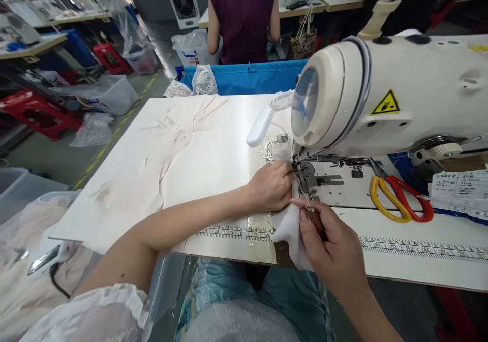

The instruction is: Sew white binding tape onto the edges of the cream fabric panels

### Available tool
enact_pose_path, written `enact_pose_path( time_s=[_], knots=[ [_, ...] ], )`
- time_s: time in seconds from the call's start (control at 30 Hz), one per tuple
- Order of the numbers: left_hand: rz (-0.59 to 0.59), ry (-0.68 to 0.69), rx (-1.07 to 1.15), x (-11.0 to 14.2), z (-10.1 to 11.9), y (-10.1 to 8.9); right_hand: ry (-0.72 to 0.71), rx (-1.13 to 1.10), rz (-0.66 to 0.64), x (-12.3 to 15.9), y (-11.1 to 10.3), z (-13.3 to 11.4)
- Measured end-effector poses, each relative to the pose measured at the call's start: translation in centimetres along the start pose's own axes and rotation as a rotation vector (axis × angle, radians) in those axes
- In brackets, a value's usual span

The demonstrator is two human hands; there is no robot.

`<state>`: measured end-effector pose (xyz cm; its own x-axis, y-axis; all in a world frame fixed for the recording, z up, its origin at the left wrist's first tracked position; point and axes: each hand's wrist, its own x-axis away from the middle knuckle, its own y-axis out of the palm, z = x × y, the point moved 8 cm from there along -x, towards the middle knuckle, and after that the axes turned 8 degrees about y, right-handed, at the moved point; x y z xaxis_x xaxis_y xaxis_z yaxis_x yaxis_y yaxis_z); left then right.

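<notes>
Passage left of obstructing sewing machine

I count my bare left hand and bare right hand, two in all; one rounded cream sewing machine and one yellow triangular warning sticker. I also see one pair of scissors with yellow-and-red loop handles and one boxy white fan unit.

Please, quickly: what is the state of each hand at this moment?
Left hand: curled at the white fabric; gripping or pressing, cannot be told.
Right hand: closed, holding a brown-handled metal tool.
</notes>
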<state>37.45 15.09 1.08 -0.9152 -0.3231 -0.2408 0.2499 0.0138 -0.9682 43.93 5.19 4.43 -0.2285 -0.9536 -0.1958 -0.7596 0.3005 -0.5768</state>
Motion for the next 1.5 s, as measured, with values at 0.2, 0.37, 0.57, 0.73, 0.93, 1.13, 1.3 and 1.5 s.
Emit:
enact_pose_path(
  time_s=[0.2,0.37,0.57,0.73,0.93,1.13,1.3,1.5],
  knots=[
    [-0.057,-0.058,-0.105,-1.3,-0.4,0.0,-0.346,0.027,-0.039,2.0,1.4,-4.8],
    [0.204,-0.220,0.173,-0.1,-2.9,-0.7,-0.155,0.076,0.070,3.3,0.2,-1.0],
    [0.362,-0.235,0.428,0.7,-4.5,-0.4,0.112,0.349,0.106,1.5,-0.6,4.1],
    [0.376,-0.265,0.526,0.7,-4.8,-0.4,0.024,0.474,0.180,0.1,0.2,3.7],
    [0.370,-0.252,0.538,0.6,-4.9,-0.3,0.016,0.503,0.223,0.0,0.6,3.9],
    [0.373,-0.247,0.515,0.5,-4.9,-0.3,0.015,0.519,0.220,-0.2,0.6,3.8],
    [0.359,-0.249,0.501,0.5,-4.9,-0.2,0.020,0.519,0.214,-0.3,0.8,3.8],
    [0.358,-0.204,0.486,0.5,-4.8,-0.1,-0.022,0.545,0.249,-0.3,0.9,3.5]
  ],
)
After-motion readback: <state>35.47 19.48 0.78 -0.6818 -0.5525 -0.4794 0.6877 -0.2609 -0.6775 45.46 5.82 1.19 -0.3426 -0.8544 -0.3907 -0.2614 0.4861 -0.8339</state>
